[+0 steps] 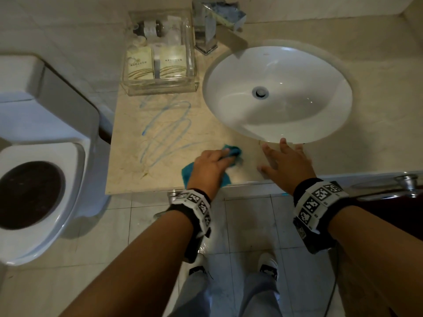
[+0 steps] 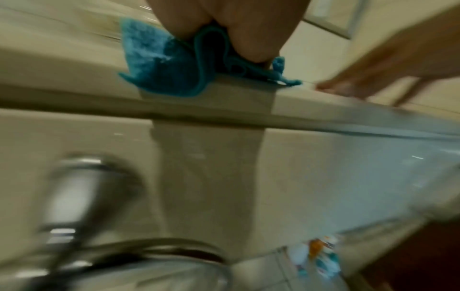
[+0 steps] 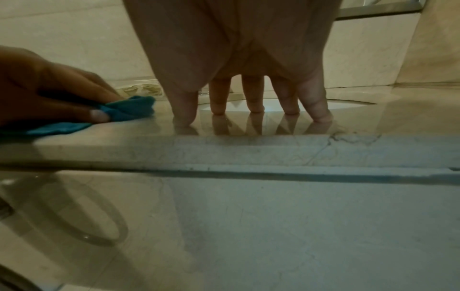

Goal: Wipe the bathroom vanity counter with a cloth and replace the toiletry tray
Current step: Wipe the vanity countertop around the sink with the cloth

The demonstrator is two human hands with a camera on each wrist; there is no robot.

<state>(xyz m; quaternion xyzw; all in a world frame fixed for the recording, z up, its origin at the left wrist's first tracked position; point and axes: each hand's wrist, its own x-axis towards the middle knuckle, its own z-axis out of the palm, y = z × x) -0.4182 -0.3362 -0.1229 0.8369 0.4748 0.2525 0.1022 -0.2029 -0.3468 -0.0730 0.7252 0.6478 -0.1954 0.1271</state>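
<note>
My left hand (image 1: 211, 167) grips a bunched teal cloth (image 1: 231, 152) against the beige marble counter (image 1: 128, 170) near its front edge. In the left wrist view the cloth (image 2: 164, 69) folds under my palm and hangs slightly over the counter lip. Blue scribble marks (image 1: 164, 131) cover the counter to the left of the cloth. My right hand (image 1: 286, 160) presses flat on the counter with fingers spread (image 3: 254, 96), just in front of the sink. The clear toiletry tray (image 1: 160, 86) with sachets and small bottles stands at the counter's back.
A white oval sink (image 1: 277, 92) fills the counter's right part, with a chrome tap (image 1: 206, 35) and a crumpled packet behind it. A toilet (image 1: 34, 156) stands to the left. A metal handle (image 1: 407, 181) sticks out below the counter at right.
</note>
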